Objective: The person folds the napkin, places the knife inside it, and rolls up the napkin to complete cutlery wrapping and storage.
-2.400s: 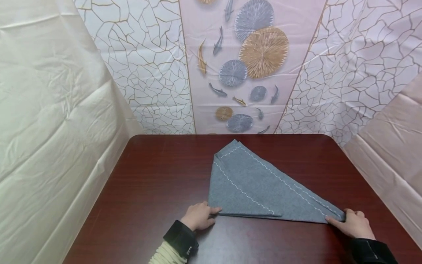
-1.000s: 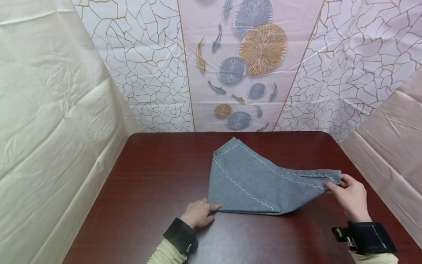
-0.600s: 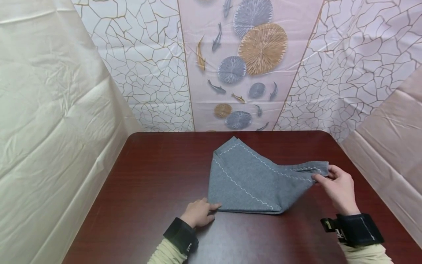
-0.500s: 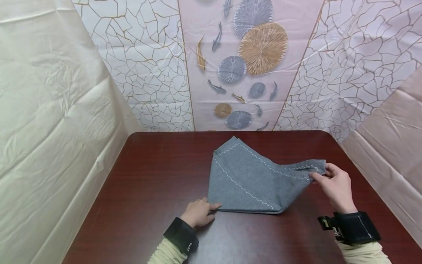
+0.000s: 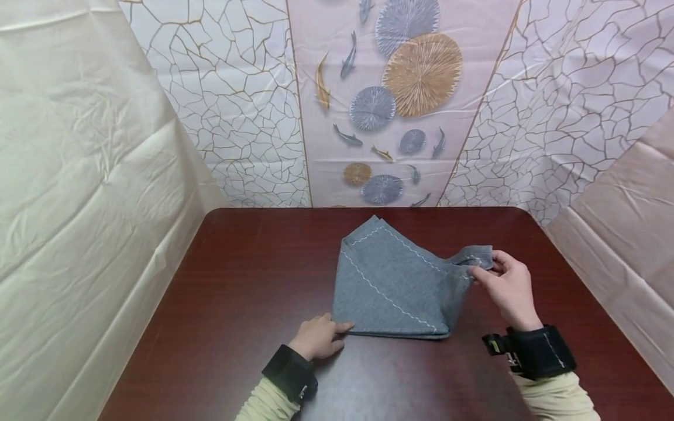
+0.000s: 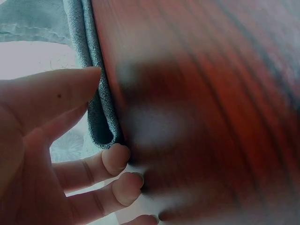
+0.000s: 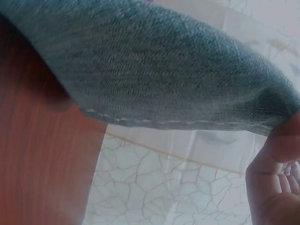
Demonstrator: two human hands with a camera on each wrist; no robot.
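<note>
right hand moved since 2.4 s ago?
Yes. The right hand, pinching the grey cloth corner, has gone from the table's near right edge up and leftward, toward the far edge.

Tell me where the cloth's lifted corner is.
In the head view, the lifted corner is right of centre, pinched by the right hand above the table.

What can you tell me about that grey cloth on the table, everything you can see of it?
The grey cloth is a soft woven fabric with white zigzag stitching along its hems. It lies folded in layers on the dark red wooden table, one point toward the patterned wall. The left hand presses its near left corner against the table. The right hand pinches its right corner and holds it lifted off the table, so that side arches up and over the flat part.
</note>
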